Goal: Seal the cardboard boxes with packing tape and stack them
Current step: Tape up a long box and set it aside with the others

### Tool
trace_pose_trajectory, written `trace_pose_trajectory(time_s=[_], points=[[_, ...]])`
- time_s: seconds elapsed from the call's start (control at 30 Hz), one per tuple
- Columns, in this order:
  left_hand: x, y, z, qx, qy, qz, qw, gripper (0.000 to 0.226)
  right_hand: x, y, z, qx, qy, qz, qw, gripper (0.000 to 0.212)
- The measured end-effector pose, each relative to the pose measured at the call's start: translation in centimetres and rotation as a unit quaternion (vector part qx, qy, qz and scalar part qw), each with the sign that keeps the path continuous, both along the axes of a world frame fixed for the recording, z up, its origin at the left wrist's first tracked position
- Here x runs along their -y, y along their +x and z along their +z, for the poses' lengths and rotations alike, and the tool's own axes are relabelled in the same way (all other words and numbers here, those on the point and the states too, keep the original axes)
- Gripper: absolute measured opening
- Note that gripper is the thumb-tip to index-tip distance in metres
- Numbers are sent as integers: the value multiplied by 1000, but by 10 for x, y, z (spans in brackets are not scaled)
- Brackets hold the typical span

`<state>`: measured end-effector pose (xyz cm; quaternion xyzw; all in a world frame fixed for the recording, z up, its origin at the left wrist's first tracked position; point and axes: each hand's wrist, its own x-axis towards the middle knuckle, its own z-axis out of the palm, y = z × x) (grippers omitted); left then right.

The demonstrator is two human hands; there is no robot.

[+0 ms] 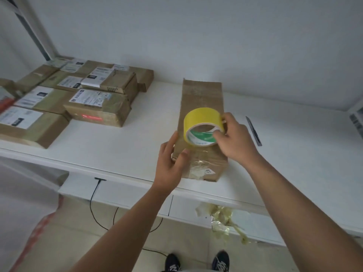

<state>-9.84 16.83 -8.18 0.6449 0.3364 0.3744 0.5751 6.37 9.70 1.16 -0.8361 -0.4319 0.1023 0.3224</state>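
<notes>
The white table (137, 138) carries everything here. On its far left end lies a cluster of sealed, labelled boxes (78, 95), some stacked on others. Toward the table's middle, near the front edge, lies the long flat cardboard box (198, 99) now being worked on, its length running away from the person, with wrinkled clear film on its near end.

The step in hand looks like the start of taping this box. The left hand (170, 160) rests on the box's near left edge, fingers straight along the side and thumb pressing the top, steadying it. The right hand (233, 136) holds the yellow tape roll (202, 126) just above the box's middle, thumb hooked inside the core and fingers curled round the outer rim. No free tape end shows clearly.

Next, I judge, the tape end must be stuck down and the roll drawn along the box while the left hand pins it.

A knife (253, 131) lies on the table right of the box, apart from it.
</notes>
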Motion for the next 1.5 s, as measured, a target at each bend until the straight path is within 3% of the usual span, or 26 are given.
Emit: trace_pose_trajectory(time_s=[0.17,0.33,0.5,0.7,0.83,0.97,1.03,1.13,1.23,1.3,1.37,1.43,1.5], points=[[4,10,-1,-8,1,30,1000,59,5,-9,-12,-68,58,-20,996,28],[9,13,4,-13,4,67,998,53,9,-3,-13,-55,61,-14,997,28],[12,14,9,-28,-8,84,996,52,34,16,-9,1,128,-43,991,37],[15,15,10,-31,-7,96,995,53,28,2,-23,-174,145,-82,970,40],[16,18,9,-46,1,96,994,51,42,13,-14,-74,84,-77,991,43],[18,16,9,-51,2,95,994,53,59,17,-16,-32,113,-113,987,51],[18,16,10,-55,7,93,994,51,59,14,-25,-87,150,-126,977,50],[13,13,15,-122,67,77,987,53,52,7,-33,-264,207,-134,933,48],[-3,9,19,-217,266,56,938,67,49,2,-36,-317,210,-126,916,52],[-15,11,23,-248,382,-16,890,92,47,3,-35,-315,213,-122,917,55],[-25,17,34,-284,436,-121,845,119,46,7,-36,-299,205,-116,925,51],[-33,27,49,-309,482,-208,793,127,46,10,-36,-274,192,-111,936,45],[-36,38,60,-344,472,-275,764,131,44,9,-33,-252,182,-114,944,41]])
